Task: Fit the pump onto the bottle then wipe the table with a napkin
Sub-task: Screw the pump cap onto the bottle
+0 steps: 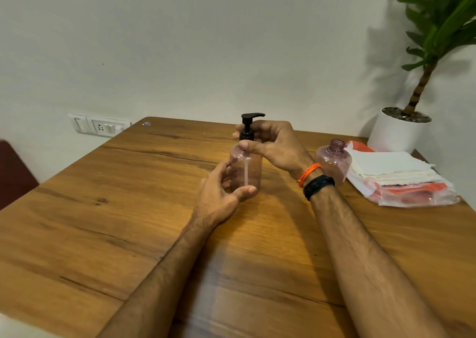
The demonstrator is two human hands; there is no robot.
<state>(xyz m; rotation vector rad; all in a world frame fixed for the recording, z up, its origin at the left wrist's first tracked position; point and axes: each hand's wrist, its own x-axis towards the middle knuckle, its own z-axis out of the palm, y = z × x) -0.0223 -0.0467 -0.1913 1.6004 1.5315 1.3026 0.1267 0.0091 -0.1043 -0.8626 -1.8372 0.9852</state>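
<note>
- Pink translucent bottle stands upright near mid-table, its dip tube already inside.
- Black pump sits on the neck; whether the collar is fully threaded cannot be told.
- Left hand grasps the bottle body and should hold it from turning.
- Right hand pinches the collar; it should turn squarely, without tilting.
- Napkins lie at the right edge of the wooden table, beside a second, open bottle.
</note>
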